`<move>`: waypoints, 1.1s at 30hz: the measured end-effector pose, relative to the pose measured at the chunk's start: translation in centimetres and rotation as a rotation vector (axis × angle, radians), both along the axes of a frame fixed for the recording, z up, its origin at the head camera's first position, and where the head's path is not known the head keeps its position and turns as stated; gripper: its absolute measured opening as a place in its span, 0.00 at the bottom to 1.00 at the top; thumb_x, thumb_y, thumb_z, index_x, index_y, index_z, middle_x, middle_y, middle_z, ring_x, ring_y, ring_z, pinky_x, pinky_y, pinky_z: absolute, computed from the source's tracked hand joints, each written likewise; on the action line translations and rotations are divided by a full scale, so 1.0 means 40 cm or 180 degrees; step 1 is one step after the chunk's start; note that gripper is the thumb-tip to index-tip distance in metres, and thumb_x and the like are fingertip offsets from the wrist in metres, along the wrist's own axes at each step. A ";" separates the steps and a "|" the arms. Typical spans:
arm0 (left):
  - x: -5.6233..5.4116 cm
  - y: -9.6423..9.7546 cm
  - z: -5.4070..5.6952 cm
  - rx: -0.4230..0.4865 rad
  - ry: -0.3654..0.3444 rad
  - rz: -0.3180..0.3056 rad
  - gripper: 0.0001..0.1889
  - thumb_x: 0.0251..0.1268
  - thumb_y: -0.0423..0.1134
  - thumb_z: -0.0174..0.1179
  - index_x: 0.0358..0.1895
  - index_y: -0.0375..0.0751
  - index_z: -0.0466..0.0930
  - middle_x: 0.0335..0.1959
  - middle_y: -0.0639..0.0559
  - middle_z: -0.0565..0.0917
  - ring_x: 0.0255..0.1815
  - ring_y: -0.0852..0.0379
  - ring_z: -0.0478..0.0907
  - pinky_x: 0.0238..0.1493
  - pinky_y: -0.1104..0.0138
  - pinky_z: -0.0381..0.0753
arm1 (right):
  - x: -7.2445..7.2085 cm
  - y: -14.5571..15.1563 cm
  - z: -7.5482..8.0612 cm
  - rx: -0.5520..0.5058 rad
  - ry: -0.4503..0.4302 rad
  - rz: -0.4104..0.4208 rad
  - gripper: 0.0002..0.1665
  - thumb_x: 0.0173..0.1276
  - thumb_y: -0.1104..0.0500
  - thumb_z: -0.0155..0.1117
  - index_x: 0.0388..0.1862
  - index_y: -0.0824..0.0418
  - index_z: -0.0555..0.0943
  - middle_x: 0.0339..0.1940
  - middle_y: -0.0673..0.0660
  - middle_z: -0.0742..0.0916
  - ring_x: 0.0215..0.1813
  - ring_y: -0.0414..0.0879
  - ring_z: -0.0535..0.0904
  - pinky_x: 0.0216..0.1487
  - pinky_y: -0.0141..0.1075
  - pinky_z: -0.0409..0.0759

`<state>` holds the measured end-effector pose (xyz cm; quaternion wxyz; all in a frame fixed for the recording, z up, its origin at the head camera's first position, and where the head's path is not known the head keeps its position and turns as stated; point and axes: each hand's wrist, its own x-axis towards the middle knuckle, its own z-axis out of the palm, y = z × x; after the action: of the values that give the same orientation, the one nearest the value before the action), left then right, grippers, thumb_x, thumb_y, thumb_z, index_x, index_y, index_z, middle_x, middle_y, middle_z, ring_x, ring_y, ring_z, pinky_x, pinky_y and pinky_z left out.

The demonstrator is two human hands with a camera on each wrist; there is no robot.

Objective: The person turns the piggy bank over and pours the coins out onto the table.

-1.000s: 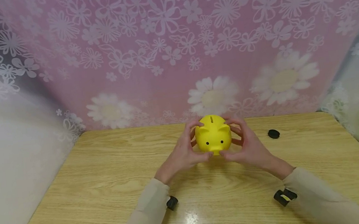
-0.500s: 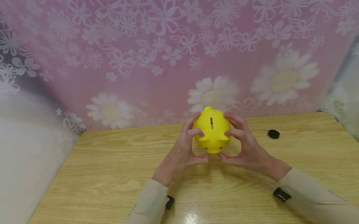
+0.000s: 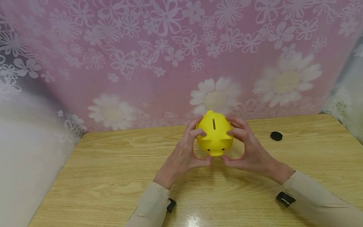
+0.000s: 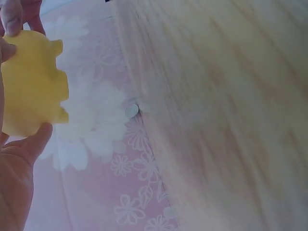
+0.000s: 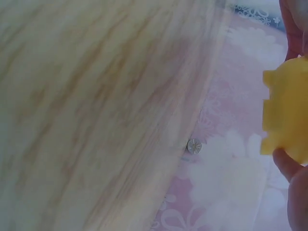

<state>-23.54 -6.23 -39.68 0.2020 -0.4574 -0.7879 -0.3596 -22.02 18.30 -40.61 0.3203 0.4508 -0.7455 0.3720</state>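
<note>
A yellow piggy bank (image 3: 215,134) is held up over the table, snout toward me, with the coin slot in its back facing up. My left hand (image 3: 181,151) grips its left side, thumb by the snout and fingers curled around the flank. On the other side my right hand (image 3: 252,148) holds it in a mirrored way. Both wrist views show its stubby feet (image 4: 61,84) with a gap between them and the table. A silver coin (image 5: 194,146) appears below the bank, at the table's far edge line; the head view does not show it.
A small black round cap (image 3: 276,136) lies on the wooden table (image 3: 110,191), right of my right hand. Behind the table's far edge hangs a pink flowered curtain (image 3: 150,58). Dark wrist devices (image 3: 285,199) sit beneath both sleeves.
The piggy bank has tipped snout-down, bringing its back and slot into fuller view, then rocked back very slightly. Both hands kept hold and turned with it.
</note>
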 end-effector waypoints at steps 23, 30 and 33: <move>0.020 0.015 0.015 0.0178 -0.2254 0.0537 0.32 0.76 0.65 0.50 0.77 0.85 0.47 0.67 0.41 0.79 0.52 0.50 0.87 0.45 0.64 0.88 | 0.048 -0.030 0.083 -0.0311 -0.3360 -0.0639 0.40 0.78 0.43 0.59 0.82 0.40 0.54 0.71 0.73 0.75 0.55 0.62 0.86 0.41 0.51 0.90; 0.025 0.020 0.015 -0.0105 -0.2496 0.0878 0.34 0.73 0.73 0.43 0.78 0.79 0.50 0.64 0.42 0.82 0.60 0.48 0.83 0.50 0.55 0.86 | 0.044 -0.032 0.092 -0.0358 -0.4043 -0.0649 0.46 0.76 0.35 0.57 0.84 0.46 0.50 0.67 0.75 0.77 0.42 0.54 0.89 0.42 0.52 0.90; 0.029 0.022 0.019 -0.0260 -0.2565 0.0948 0.35 0.73 0.74 0.42 0.80 0.74 0.51 0.64 0.41 0.82 0.56 0.48 0.85 0.49 0.55 0.86 | 0.045 -0.032 0.092 -0.0350 -0.4146 -0.0606 0.47 0.77 0.36 0.57 0.84 0.47 0.49 0.66 0.75 0.78 0.42 0.54 0.89 0.42 0.52 0.90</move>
<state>-22.40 -5.35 -38.92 -0.0903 -0.1693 -0.8748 -0.4449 -20.20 17.03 -36.92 -0.1422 0.0487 -0.8034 0.5762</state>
